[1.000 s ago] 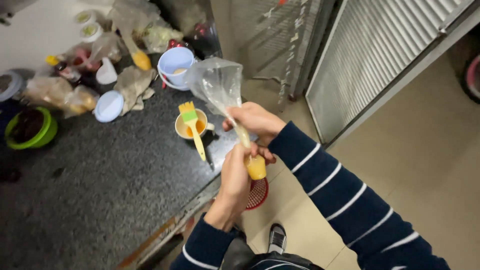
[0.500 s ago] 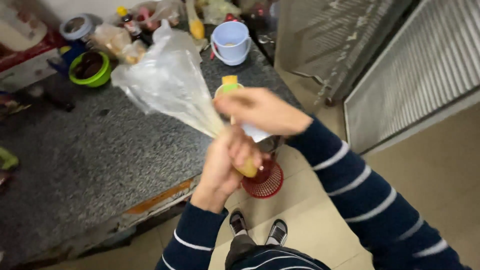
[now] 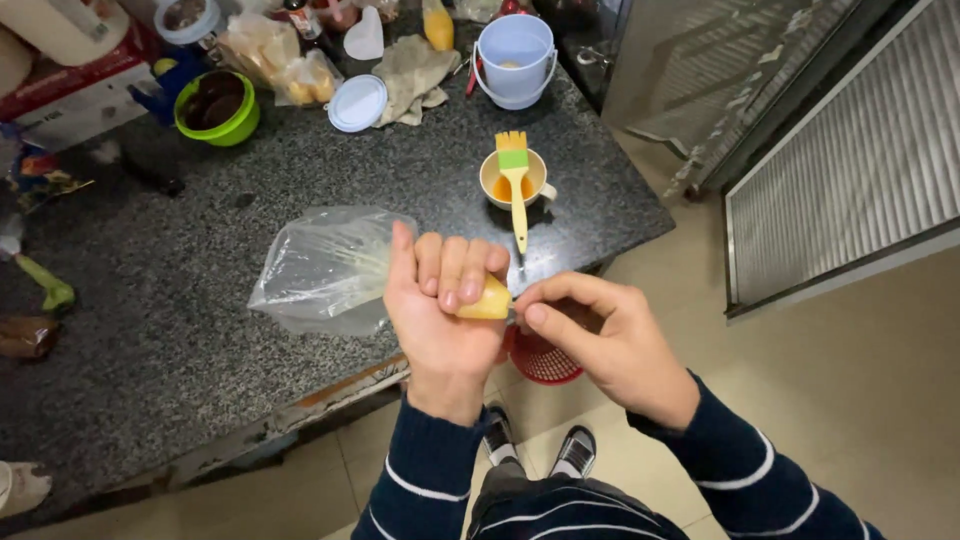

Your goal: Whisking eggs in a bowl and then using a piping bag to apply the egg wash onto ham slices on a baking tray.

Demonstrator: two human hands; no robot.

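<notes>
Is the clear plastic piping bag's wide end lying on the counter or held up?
Lying down. The piping bag sprawls flat on the granite counter, while the left hand grips its yellow-filled tip.

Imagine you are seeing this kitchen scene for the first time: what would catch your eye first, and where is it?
First the two hands at the counter's edge: the left hand grips a clear plastic bag with yellow filling at its tip, and the right hand pinches that tip. Behind them on the dark speckled counter stands a cup of orange liquid with a yellow and green brush laid across it. Farther back sit a pale blue bucket and a green bowl.
</notes>
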